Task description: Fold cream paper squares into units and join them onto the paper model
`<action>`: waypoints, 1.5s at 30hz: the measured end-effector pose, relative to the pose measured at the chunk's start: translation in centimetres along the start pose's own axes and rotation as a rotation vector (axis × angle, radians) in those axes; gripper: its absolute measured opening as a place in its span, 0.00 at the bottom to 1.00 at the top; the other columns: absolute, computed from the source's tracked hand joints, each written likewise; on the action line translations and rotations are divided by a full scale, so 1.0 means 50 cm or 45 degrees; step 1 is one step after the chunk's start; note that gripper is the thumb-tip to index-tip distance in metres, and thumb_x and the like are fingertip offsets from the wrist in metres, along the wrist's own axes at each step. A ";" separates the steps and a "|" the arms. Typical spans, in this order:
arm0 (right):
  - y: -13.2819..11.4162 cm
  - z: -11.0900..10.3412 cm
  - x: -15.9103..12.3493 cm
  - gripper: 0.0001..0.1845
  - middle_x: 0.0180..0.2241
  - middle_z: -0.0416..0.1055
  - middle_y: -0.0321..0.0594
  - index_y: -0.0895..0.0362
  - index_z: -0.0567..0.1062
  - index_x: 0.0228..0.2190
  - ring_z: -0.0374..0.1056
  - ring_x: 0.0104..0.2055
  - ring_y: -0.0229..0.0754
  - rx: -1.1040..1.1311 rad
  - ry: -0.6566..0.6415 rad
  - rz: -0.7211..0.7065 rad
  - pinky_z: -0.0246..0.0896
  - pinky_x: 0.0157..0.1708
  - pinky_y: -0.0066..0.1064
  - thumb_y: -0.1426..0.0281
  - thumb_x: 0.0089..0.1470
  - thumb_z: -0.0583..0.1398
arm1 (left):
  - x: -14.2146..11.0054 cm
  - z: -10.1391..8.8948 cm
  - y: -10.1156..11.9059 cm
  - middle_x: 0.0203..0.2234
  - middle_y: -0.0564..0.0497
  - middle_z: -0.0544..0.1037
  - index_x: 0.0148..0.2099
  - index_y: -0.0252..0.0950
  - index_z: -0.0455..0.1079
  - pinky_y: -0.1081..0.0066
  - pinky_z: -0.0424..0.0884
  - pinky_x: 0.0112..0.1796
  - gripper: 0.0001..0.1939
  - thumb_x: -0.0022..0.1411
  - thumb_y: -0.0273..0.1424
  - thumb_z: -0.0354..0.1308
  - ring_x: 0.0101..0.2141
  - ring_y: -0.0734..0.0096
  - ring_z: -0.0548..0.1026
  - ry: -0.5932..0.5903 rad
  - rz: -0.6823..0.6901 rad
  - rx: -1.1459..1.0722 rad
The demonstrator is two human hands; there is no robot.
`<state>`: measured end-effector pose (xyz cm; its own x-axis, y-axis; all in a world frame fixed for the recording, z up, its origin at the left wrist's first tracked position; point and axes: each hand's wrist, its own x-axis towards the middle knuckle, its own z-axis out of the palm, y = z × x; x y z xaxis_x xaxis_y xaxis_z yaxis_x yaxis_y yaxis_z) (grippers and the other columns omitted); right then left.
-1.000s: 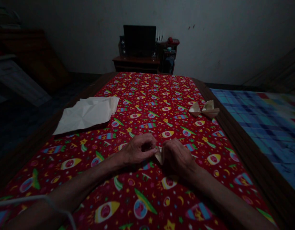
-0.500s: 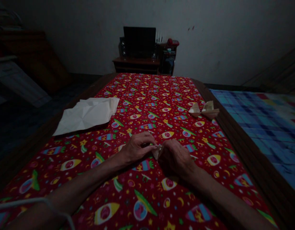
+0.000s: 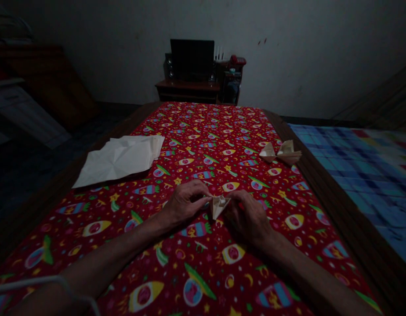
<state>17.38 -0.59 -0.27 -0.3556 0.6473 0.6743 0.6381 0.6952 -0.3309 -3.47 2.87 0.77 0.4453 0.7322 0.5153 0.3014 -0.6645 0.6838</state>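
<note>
Both my hands meet over the middle of a table covered with a red patterned cloth [image 3: 203,267]. My left hand [image 3: 185,202] pinches the left corner of a small folded paper piece [image 3: 219,204], a pale triangle pointing toward me. My right hand [image 3: 251,216] pinches its right corner, fingers curled. The piece is held just above the cloth between the two hands.
A stack of creased white paper sheets [image 3: 119,159] lies at the left. Finished folded paper shapes [image 3: 281,152] sit at the right near the table's wooden edge [image 3: 324,193]. A blue checked mattress [image 3: 361,175] lies beyond. A dark screen on a low cabinet [image 3: 192,66] stands against the far wall.
The hands have drawn slightly apart and the folded piece has spread open between them into a wider triangle. The view has tilted down a little.
</note>
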 end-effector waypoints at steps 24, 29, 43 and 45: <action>0.010 0.002 0.000 0.10 0.38 0.71 0.43 0.55 0.69 0.41 0.69 0.39 0.41 0.437 0.006 0.335 0.66 0.39 0.34 0.73 0.57 0.55 | -0.031 0.015 0.013 0.33 0.49 0.71 0.39 0.36 0.62 0.72 0.68 0.39 0.07 0.59 0.21 0.50 0.37 0.70 0.71 -0.150 0.116 0.348; -0.028 0.016 -0.004 0.08 0.34 0.71 0.39 0.54 0.68 0.39 0.70 0.34 0.40 0.509 -0.009 0.538 0.67 0.33 0.30 0.68 0.55 0.58 | -0.031 0.022 0.015 0.28 0.53 0.67 0.33 0.37 0.58 0.73 0.66 0.31 0.06 0.56 0.22 0.51 0.30 0.71 0.68 -0.025 0.054 0.512; -0.020 0.014 0.010 0.13 0.26 0.70 0.37 0.57 0.73 0.28 0.65 0.28 0.37 0.684 -0.238 0.727 0.60 0.28 0.26 0.66 0.57 0.53 | -0.010 0.023 0.042 0.37 0.48 0.71 0.47 0.36 0.64 0.70 0.69 0.40 0.11 0.61 0.29 0.55 0.39 0.69 0.71 0.081 0.062 0.318; -0.017 0.009 0.013 0.13 0.25 0.69 0.36 0.58 0.72 0.27 0.63 0.27 0.36 0.668 -0.370 0.681 0.58 0.27 0.26 0.65 0.57 0.53 | -0.001 0.017 0.038 0.39 0.47 0.72 0.44 0.36 0.67 0.69 0.68 0.42 0.09 0.61 0.31 0.56 0.41 0.67 0.71 0.033 0.072 0.281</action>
<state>16.28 -0.63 0.14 -0.3022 0.9394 0.1618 0.3938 0.2777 -0.8762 -2.21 1.47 1.60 0.4461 0.6943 0.5647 0.4550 -0.7193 0.5249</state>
